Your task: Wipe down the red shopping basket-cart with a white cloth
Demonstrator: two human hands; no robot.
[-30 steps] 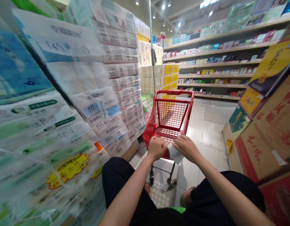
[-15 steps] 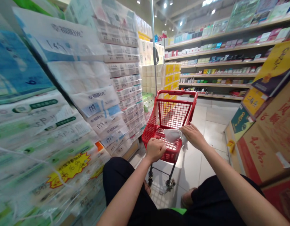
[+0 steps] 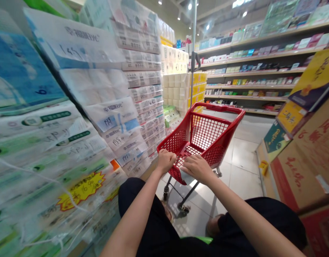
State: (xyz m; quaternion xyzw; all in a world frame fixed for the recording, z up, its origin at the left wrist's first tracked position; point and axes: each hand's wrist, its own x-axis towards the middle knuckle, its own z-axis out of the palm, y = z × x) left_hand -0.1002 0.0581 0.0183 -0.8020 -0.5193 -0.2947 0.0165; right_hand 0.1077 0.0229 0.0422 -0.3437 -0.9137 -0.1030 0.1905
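A red plastic shopping cart (image 3: 212, 134) with a lattice basket stands between my knees, turned at an angle. My left hand (image 3: 166, 160) is closed on the near rim of its basket, at the left corner. Just right of it, my right hand (image 3: 198, 169) lies over the same near edge, fingers bent and pressed down. Whatever is under those fingers is hidden; the white cloth from the earlier frame does not show now. The basket's visible inside holds nothing I can make out.
Stacked packs of tissue paper (image 3: 100, 117) rise close on my left. Cardboard cartons (image 3: 300, 167) stand on the right. Behind the cart are a glass door's handle (image 3: 196, 61) and long shelves of small boxes (image 3: 247, 67). The floor is tiled (image 3: 241, 157).
The cart has swung round, its handle end moving right. My right hand has come left and down to the near rim, and the white cloth has gone out of sight. My left hand moved slightly left.
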